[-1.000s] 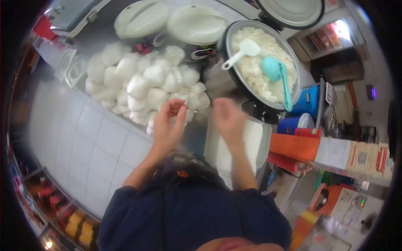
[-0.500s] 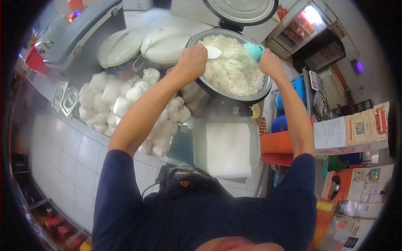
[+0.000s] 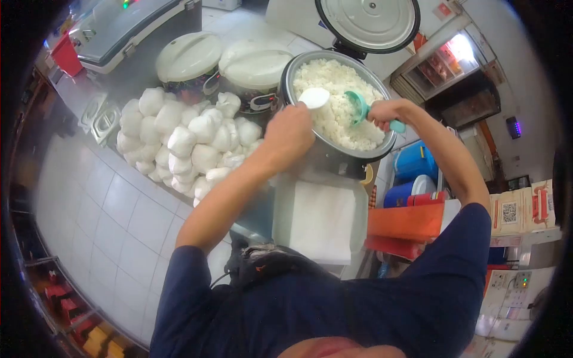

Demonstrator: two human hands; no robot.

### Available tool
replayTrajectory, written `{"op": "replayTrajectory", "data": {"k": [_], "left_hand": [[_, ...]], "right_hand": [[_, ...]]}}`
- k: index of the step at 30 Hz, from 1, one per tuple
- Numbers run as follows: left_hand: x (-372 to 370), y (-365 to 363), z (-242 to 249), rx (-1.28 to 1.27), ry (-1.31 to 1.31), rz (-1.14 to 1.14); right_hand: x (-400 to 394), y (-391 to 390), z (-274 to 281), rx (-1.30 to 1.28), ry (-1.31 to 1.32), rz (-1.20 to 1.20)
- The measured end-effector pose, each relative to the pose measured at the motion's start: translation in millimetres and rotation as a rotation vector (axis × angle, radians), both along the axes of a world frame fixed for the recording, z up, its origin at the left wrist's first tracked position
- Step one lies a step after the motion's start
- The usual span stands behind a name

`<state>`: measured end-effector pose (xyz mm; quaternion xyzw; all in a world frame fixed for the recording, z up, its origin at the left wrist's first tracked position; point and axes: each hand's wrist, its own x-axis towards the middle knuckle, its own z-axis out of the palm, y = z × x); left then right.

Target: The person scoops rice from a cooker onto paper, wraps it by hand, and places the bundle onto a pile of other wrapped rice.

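Note:
A large rice cooker (image 3: 290,89) stands with its lid (image 3: 371,22) raised, full of cooked white rice (image 3: 340,98). My left hand (image 3: 290,134) is closed round the handle of a white rice paddle (image 3: 314,98), whose blade is over the rice near the rim. My right hand (image 3: 387,113) grips the handle of a teal scoop (image 3: 357,107), its bowl turned down against the rice. Nearer my body lies a tray (image 3: 362,221) with white paper sheets (image 3: 322,221) in it. To the left is a heap of rounded white wrapped bundles (image 3: 179,140).
Two lidded pots (image 3: 190,56) stand behind the bundles, beside a grey cooler box (image 3: 134,36). Metal lids (image 3: 106,124) lie at the far left. An orange box (image 3: 406,222) and blue containers (image 3: 413,161) are close on the right. A lit display fridge (image 3: 444,59) stands behind.
My right hand has turned the scoop so its bowl now faces down into the rice. My left hand has moved slightly down and right with the paddle. The whole view has shifted a little.

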<state>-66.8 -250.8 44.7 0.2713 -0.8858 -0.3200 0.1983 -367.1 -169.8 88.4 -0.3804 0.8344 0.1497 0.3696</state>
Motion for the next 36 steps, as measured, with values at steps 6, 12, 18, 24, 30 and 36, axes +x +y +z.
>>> {"op": "replayTrajectory", "data": {"k": [6, 12, 18, 24, 30, 36], "left_hand": [[-36, 34, 14, 0.019, -0.071, -0.118], [-82, 28, -16, 0.051, 0.059, -0.104], [-97, 25, 13, 0.002, 0.291, -0.068], [-113, 36, 15, -0.057, 0.325, -0.169], [-140, 9, 22, -0.303, 0.193, -0.177], [-94, 44, 26, -0.174, -0.013, -0.069]], "right_hand": [[35, 29, -8, -0.278, -0.761, -0.868], [31, 48, -18, -0.512, -1.025, -1.029], [73, 43, 3, -0.908, -0.790, -0.881], [59, 42, -19, -0.931, -0.995, -0.990], [63, 47, -13, -1.033, -1.172, -1.120], [26, 57, -22, -1.009, -1.512, -1.340]]}}
